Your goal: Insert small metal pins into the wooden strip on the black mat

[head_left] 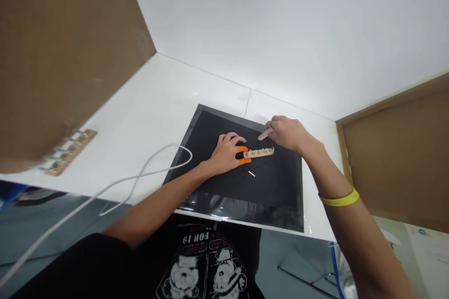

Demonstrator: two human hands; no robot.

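On the black mat, my left hand [226, 155] rests at the left end of a small wooden strip [259, 153] with several shiny metal pieces along it. Two orange tips, apparently covers on the thumb and a finger, lie on either side of that end and hold it. My other fingers are curled on the mat. Up and to the right, my right hand [286, 131] is closed around a flat pale pink stick [265, 134], whose free end points down and left. The stick is apart from the strip. A thin silvery pin-like piece [251, 174] lies below the strip.
The black mat [224, 191] covers part of the white table [140, 98]. To the left is another wooden strip [72, 153] with several upright metal pieces. A white cable [136, 176] loops over the mat's left edge. Brown side panels [396, 149] and a white back wall enclose the table.
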